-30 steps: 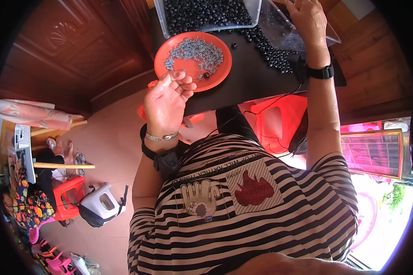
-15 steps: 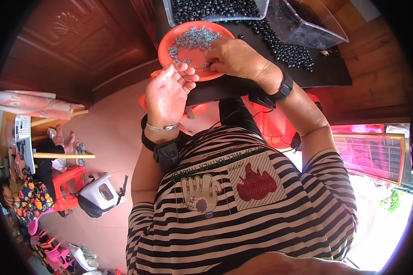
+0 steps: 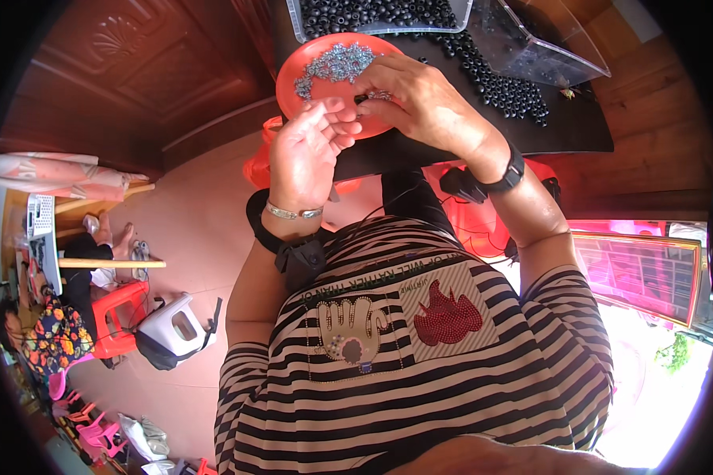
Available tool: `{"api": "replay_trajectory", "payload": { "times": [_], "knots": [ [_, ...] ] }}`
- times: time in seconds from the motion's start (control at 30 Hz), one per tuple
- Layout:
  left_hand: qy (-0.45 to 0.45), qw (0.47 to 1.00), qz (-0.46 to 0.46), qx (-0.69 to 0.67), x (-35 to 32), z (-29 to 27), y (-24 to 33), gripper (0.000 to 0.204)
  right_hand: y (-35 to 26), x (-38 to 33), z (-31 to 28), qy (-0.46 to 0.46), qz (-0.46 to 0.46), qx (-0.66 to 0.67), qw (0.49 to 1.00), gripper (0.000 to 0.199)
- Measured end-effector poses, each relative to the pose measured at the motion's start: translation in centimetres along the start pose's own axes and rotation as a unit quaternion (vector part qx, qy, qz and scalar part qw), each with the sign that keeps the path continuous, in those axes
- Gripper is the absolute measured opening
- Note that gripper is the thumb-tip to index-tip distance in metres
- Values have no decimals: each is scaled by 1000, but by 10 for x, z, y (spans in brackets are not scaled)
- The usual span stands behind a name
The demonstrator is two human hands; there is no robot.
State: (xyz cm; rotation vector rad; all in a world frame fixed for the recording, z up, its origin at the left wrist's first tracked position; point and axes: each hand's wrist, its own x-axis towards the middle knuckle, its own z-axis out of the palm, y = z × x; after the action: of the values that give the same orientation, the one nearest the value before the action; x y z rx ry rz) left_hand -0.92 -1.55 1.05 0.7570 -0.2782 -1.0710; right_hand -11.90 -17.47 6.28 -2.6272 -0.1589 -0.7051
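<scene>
Over a red plate holding small shiny silvery-blue beads, my two hands come close together. My left hand is palm up with its fingers curled toward the thumb; whatever they pinch is too small to make out. My right hand reaches in from the right, thumb and forefinger closing on a dark bead beside the left fingertips. Part of the silvery beads is hidden behind the right fingers.
Behind the plate stands a clear bin of black beads. Loose black beads lie across the dark tabletop, beside a tilted clear box. Far left, another person sits near a red stool and a white-grey bag.
Both hands have shifted slightly right. My right hand has lifted its fingers from the plate, and the dark bead now shows between them, near my left fingertips.
</scene>
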Motion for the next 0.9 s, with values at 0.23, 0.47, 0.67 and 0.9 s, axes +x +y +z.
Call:
{"api": "replay_trajectory", "payload": {
  "times": [0.23, 0.47, 0.67, 0.9],
  "knots": [
    [-60, 998, -12, -23, 3, 13, -9, 27, -16, -3, 5, 63, 69, 146, 985, 37],
    [-83, 996, -6, -29, 2, 12, -12, 26, -16, -6, 7, 70, 32, 86, 993, 43],
    [-100, 994, 17, -46, 4, 3, -14, 25, -17, -9, 12, 83, 73, 207, 972, 40],
    [-102, 994, 2, -36, 3, 3, -10, 23, -13, -9, 21, 86, 53, 231, 968, 30]
  ]
}}
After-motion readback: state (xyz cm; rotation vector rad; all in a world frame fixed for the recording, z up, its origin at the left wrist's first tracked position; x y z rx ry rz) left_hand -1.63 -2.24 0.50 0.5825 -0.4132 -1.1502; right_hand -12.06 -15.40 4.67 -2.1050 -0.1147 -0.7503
